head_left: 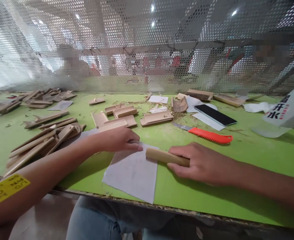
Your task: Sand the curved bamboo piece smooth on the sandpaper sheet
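My right hand [197, 163] is wrapped around a pale, rounded bamboo piece [159, 155], whose free end points left over the edge of a whitish paper sheet [134, 173]. My left hand [119, 138] is closed at the top of that sheet, thumb and fingers gripping its edge; a greyish bit shows between them, and most fingertips are hidden. The two hands are apart, with the bamboo's end just right of my left thumb. Beyond my right hand lies a utility knife [209, 135] with an orange-red handle and its blade out, pointing left.
Split bamboo pieces lie in piles at left [40, 143] and in the middle [118, 120]. A phone [215, 114] rests on papers at right, near a tilted clear plastic bottle [279, 113]. Behind the green table [237, 200] stands a perforated metal screen [137, 26], with people beyond it.
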The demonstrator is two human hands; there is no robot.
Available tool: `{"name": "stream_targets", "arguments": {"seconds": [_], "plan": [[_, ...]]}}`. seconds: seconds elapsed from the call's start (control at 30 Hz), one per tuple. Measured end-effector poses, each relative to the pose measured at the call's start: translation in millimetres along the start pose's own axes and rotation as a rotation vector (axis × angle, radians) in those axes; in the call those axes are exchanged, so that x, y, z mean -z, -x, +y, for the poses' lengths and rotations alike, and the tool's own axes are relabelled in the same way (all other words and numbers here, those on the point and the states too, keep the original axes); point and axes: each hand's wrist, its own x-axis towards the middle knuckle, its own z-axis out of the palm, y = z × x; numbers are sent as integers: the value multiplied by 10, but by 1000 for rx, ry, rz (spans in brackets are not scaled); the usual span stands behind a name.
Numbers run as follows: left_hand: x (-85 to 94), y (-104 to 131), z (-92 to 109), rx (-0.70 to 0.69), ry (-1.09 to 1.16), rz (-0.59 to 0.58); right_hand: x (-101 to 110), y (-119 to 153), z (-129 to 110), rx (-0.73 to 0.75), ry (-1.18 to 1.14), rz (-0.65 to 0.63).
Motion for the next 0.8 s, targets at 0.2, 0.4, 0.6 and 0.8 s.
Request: {"name": "stream_targets", "arguments": {"seconds": [0.2, 0.4, 0.6, 0.8], "plan": [[-8, -4, 1, 12, 3, 11, 15, -13, 39, -30, 32, 68], [-8, -7, 3, 19, -14, -11, 1, 3, 8, 45, -41, -63], [-8, -6, -9, 6, -21, -9, 22, -19, 15, -31, 4, 33], [-4, -7, -2, 25, -13, -6, 16, -11, 6, -11, -25, -12]]}}
